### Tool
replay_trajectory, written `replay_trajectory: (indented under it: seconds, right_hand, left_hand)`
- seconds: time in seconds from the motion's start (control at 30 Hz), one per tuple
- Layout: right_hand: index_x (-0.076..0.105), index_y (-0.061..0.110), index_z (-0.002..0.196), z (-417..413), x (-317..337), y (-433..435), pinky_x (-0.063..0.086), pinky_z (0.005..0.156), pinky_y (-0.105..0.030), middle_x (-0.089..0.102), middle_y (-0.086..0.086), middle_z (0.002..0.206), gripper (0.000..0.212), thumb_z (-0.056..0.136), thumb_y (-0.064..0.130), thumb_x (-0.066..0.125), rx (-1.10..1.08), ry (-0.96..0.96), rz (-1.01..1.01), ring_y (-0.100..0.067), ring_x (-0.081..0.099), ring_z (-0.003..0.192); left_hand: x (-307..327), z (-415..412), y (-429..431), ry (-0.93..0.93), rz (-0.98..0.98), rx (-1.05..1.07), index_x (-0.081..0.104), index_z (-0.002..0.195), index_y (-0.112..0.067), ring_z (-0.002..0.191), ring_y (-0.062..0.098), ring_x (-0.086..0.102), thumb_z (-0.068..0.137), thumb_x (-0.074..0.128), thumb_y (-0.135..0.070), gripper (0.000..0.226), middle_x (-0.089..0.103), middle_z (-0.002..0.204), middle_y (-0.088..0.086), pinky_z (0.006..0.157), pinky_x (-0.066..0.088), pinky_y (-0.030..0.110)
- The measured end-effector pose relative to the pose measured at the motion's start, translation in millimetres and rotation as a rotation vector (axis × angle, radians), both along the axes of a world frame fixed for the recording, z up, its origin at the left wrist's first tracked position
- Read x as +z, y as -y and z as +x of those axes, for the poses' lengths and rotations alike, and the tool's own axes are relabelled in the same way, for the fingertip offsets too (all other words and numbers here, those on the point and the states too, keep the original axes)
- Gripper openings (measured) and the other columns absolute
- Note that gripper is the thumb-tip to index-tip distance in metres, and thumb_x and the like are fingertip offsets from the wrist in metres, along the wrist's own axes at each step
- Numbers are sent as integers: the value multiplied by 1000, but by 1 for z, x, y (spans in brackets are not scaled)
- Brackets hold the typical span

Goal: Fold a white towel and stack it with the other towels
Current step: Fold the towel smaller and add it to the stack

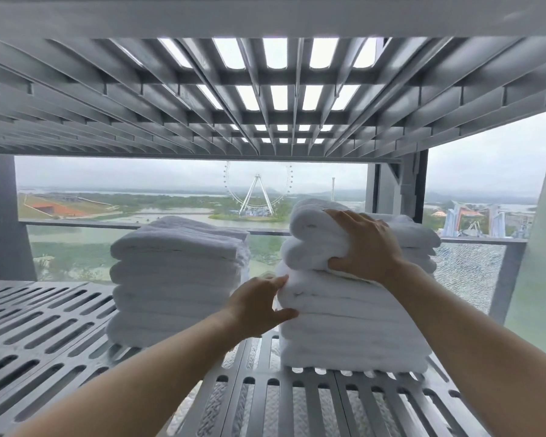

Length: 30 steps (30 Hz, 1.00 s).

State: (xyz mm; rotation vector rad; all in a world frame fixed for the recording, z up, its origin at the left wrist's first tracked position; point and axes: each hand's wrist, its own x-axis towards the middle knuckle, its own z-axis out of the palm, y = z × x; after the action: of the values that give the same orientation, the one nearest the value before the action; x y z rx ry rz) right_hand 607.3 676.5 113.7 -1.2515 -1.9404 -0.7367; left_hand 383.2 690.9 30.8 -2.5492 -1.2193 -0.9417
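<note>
Right hand (pixel 368 244) grips folded towel (pixel 312 241) atop one of two stacks (pixel 177 279).

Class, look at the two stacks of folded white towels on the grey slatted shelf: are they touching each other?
Apart. The head view shows the left towel stack and the right towel stack separated by a gap, with window scenery and bare grey slatted shelf visible between them.

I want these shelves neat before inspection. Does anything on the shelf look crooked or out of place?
Yes. The top towel on the right stack sits bunched and juts left past the towels below, with the right hand gripping it and the left hand steadying the stack's side. The left stack looks even.
</note>
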Motion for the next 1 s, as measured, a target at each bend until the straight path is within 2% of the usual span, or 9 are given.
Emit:
replay_trajectory:
  seconds: [0.17, 0.33, 0.43, 0.5, 0.6, 0.67, 0.8, 0.9, 1.0]
  right_hand:
    - [44, 32, 128, -3, -7, -2, 39, 78, -41, 62, 3, 117, 84, 50, 51, 68, -21, -30, 49, -28, 58, 102]
    - [49, 28, 128, -12, -10, 0, 41, 81, -44, 64, 3, 116, 82, 51, 51, 70, 19, 13, 67, -28, 60, 102]
    - [43, 30, 134, -11, -16, 2, 38, 90, -43, 57, 6, 128, 87, 55, 50, 73, 27, 80, 0, -25, 55, 113]
    - [37, 31, 136, -10, -21, 4, 35, 95, -42, 52, 9, 134, 89, 55, 53, 69, 18, 96, -13, -21, 51, 118]
    - [27, 31, 139, -12, -23, 7, 30, 97, -42, 42, 8, 138, 98, 55, 62, 65, -27, 140, -36, -20, 41, 123]
    - [23, 29, 141, -12, -23, 8, 27, 97, -42, 34, 5, 139, 108, 51, 69, 67, -44, 157, -68, -20, 33, 125]
    - [10, 28, 145, -9, -22, 11, 23, 100, -42, 29, 3, 139, 128, 43, 75, 71, -55, 179, -128, -20, 29, 126]
    - [3, 32, 145, -7, -17, 14, 24, 102, -46, 33, 5, 141, 134, 39, 77, 72, -60, 168, -160, -20, 33, 127]
    - [-7, 33, 144, -8, -19, 15, 13, 108, -58, 23, 5, 147, 138, 40, 76, 72, -133, 203, -172, -20, 23, 134]
  left_hand:
    - [-4, 0, 2, -6, 31, -11, 39, 140, -21, 99, 18, 54, 83, 63, -44, 66, 58, 120, 1, 76, 36, 21]
    - [-7, -1, 0, 52, -2, -48, 46, 135, -22, 85, 15, 54, 80, 68, -39, 62, 62, 112, 0, 71, 35, 19]
    - [-12, -1, -2, 397, -298, -143, 57, 118, -15, 92, 14, 65, 68, 83, -26, 58, 67, 108, -1, 83, 53, 31]
    - [-12, -5, -2, 537, -368, -97, 48, 123, -13, 93, 14, 66, 54, 90, -29, 82, 63, 111, -3, 84, 55, 34]
    - [-5, -5, -1, 508, -386, -118, 27, 140, -17, 90, 15, 65, 53, 91, -25, 109, 53, 115, -10, 75, 56, 29]
    - [-1, -2, 2, 475, -395, -178, 21, 144, -25, 85, 12, 65, 60, 87, -17, 107, 47, 110, -20, 66, 57, 23]
    - [0, 0, 9, 424, -344, -196, 16, 145, -30, 84, 9, 62, 72, 79, -14, 98, 46, 114, -15, 61, 51, 12]
    - [-3, 0, 14, 459, -429, -263, 16, 141, -33, 88, 7, 60, 73, 76, -4, 96, 42, 113, -22, 63, 54, 17]
    - [-20, 2, 16, 425, -473, -215, 29, 128, -36, 101, 16, 58, 67, 81, -9, 84, 48, 119, -12, 81, 55, 28]
